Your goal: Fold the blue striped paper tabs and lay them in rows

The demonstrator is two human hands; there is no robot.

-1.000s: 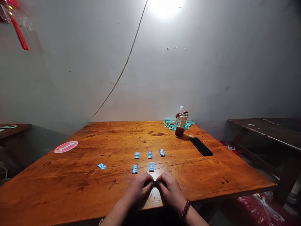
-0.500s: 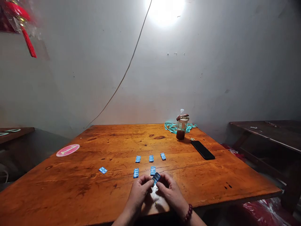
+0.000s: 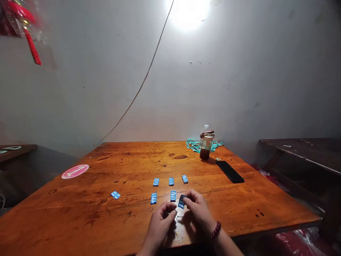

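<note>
Between the thumb and fingers of my right hand (image 3: 199,209) is a small blue-and-white piece (image 3: 181,202), low over the wooden table (image 3: 93,213). My left hand (image 3: 162,224) is just left of it, thumb and forefinger curved with a gap between the tips and nothing in them. Beyond my hands lie similar pieces: a back row with a left piece (image 3: 156,182), a middle one (image 3: 171,181) and a right one (image 3: 184,179), and nearer ones at left (image 3: 153,198) and centre (image 3: 173,196). Another blue piece (image 3: 115,195) lies apart to the left.
A black phone (image 3: 230,171) lies on the right side. Behind it stand a jar with dark liquid (image 3: 205,147) and a teal strap (image 3: 193,144). A pink round sticker (image 3: 75,171) is at the left edge. Another dark table (image 3: 301,153) stands at right.
My left hand has let go of the piece and its fingers have parted. My right hand has carried the piece slightly right, beside the nearer row.
</note>
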